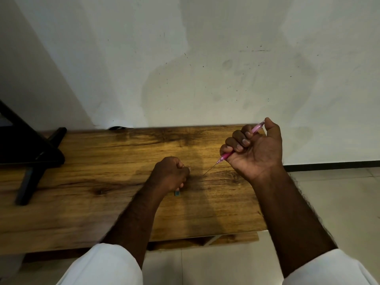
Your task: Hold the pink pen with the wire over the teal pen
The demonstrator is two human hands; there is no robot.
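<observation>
At the far left, a black stand (30, 153) with angled legs rests on a long wooden table (102, 202) that runs across the view and backs onto a pale, scuffed wall (205, 58). Near the middle of the table, the person's left hand (170, 174) sits knuckles up, its fingers curled into a fist around a small object (177, 193); only a bluish-grey end pokes out below the hand, just above the wood, and what it is cannot be told. A white sleeve (102, 266) covers the left arm near the bottom edge. Further right, the right hand (255, 149) is raised above the table's right end, palm turned toward the viewer, with all four fingers wrapped round a pink syringe (240, 144) and the thumb at its upper end. The syringe slants down to the left, and its thin needle (210, 169) points toward the left hand, the tip near it but apart. To the right of the table lies a pale tiled floor (333, 192).
</observation>
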